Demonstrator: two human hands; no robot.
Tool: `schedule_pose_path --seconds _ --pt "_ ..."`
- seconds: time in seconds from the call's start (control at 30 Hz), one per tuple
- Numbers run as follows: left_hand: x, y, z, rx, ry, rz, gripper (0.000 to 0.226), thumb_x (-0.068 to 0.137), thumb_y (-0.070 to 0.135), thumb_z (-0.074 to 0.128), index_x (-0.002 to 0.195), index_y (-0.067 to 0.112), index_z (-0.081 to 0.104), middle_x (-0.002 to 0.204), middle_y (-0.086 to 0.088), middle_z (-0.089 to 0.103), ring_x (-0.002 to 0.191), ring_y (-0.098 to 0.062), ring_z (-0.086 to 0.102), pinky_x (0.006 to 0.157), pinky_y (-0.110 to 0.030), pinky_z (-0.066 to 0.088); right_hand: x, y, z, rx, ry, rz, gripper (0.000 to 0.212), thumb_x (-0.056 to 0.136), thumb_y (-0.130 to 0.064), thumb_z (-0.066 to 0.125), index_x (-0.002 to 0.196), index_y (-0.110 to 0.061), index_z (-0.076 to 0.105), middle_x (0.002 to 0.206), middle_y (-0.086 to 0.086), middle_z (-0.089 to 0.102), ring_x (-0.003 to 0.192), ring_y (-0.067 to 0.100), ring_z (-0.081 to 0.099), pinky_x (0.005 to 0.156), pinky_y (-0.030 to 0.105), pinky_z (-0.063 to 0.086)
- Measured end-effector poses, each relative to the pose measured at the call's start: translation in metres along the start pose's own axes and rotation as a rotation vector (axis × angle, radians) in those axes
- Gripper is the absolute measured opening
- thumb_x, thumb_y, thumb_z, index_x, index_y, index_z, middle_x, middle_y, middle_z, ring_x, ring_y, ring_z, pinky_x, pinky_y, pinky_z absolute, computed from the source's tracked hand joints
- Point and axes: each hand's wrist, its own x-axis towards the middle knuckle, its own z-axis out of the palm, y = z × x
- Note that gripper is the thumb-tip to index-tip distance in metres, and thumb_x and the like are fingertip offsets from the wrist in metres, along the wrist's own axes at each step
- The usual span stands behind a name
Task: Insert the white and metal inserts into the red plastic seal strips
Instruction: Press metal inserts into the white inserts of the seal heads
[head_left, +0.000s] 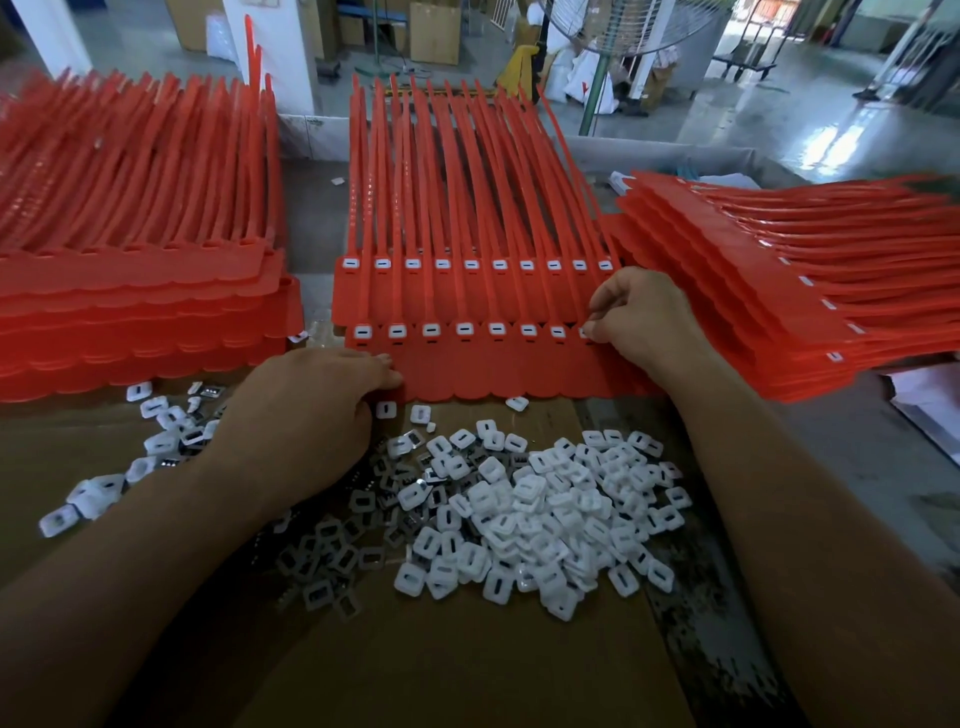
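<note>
A person's right hand (639, 317) pinches a white insert (586, 331) at the right end of the front sheet of red seal strips (493, 369), beside a row of 7 seated inserts (464, 328). The left hand (306, 415) rests on the sheet's near left corner with fingers bent; whether it holds anything cannot be told. A pile of loose inserts (540, 514) lies on cardboard (467, 665) between the 2 forearms.

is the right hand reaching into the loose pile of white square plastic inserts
No, the right hand pinches a white insert at the front row of red plastic seal strips, apart from the loose pile.
</note>
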Motion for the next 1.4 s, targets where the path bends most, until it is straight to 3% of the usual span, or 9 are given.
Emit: schedule_pose_path --seconds 0.17,0.5,0.7,0.77,0.87,0.97,1.17,1.4 --pt "-0.001 0.000 -0.001 -0.007 -0.001 -0.005 0.043 0.082 0.006 0.046 0.119 0.024 0.059 0.130 0.007 0.053 0.122 -0.012 0.047 0.098 -0.027 0.035 -0.003 0.003 0.001 -0.030 0.042 -0.041 0.029 0.072 -0.011 0.074 0.065 -0.028 0.051 0.071 -0.013 0.051 0.088 0.016 0.058 0.082 0.036 0.048" --pt "0.002 0.000 -0.001 -0.007 -0.003 -0.006 0.043 0.082 0.006 0.046 0.119 0.024 0.059 0.130 0.006 0.053 0.122 -0.013 0.046 0.099 -0.028 0.034 -0.004 0.007 0.000 -0.079 0.058 -0.123 0.016 0.077 -0.016 0.071 0.079 -0.023 0.057 0.088 -0.006 0.056 0.089 0.011 0.053 0.079 0.026 0.042" --pt "0.003 0.001 -0.001 -0.009 -0.001 -0.014 0.043 0.083 0.007 0.046 0.120 0.025 0.058 0.130 0.008 0.052 0.122 -0.012 0.046 0.099 -0.028 0.034 -0.015 -0.008 -0.010 0.026 0.081 -0.239 0.006 0.080 -0.013 0.067 0.082 -0.017 0.064 0.072 -0.018 0.053 0.073 -0.001 0.050 0.071 0.015 0.035" --pt "0.003 0.001 -0.001 -0.008 -0.003 -0.016 0.043 0.084 0.008 0.045 0.121 0.026 0.057 0.131 0.009 0.051 0.123 -0.011 0.045 0.100 -0.027 0.033 -0.025 -0.021 -0.015 0.125 -0.035 -0.304 0.010 0.079 -0.013 0.068 0.077 -0.022 0.065 0.072 -0.017 0.058 0.069 -0.003 0.054 0.066 0.011 0.040" --pt "0.003 0.000 -0.001 -0.009 -0.002 -0.015 0.043 0.084 0.008 0.045 0.121 0.026 0.057 0.131 0.009 0.051 0.123 -0.011 0.045 0.100 -0.027 0.033 -0.045 -0.042 -0.016 0.063 -0.361 -0.416 0.012 0.080 -0.018 0.068 0.075 -0.028 0.064 0.073 -0.016 0.062 0.069 -0.009 0.057 0.064 -0.001 0.041" --pt "0.003 0.000 0.000 -0.017 0.003 -0.014 0.043 0.083 0.007 0.046 0.120 0.025 0.058 0.130 0.007 0.053 0.122 -0.012 0.046 0.099 -0.027 0.034 -0.058 -0.053 -0.010 0.000 -0.561 -0.446 0.007 0.082 -0.020 0.067 0.077 -0.025 0.066 0.072 -0.015 0.063 0.068 -0.007 0.059 0.061 0.002 0.044" --pt "0.003 -0.001 -0.001 -0.007 0.000 -0.007 0.044 0.083 0.007 0.045 0.121 0.026 0.057 0.131 0.008 0.051 0.123 -0.011 0.045 0.099 -0.026 0.034 -0.063 -0.058 -0.002 -0.117 -0.640 -0.434 0.010 0.078 -0.020 0.072 0.088 -0.022 0.069 0.080 -0.015 0.064 0.077 -0.004 0.059 0.069 0.007 0.046" --pt "0.003 -0.002 -0.001 0.001 -0.003 -0.004 0.044 0.083 0.008 0.044 0.121 0.026 0.057 0.131 0.008 0.051 0.122 -0.013 0.047 0.098 -0.027 0.036 -0.066 -0.061 0.002 -0.155 -0.689 -0.400 0.011 0.080 -0.017 0.070 0.085 -0.022 0.063 0.082 -0.012 0.063 0.076 0.001 0.060 0.066 0.014 0.050"
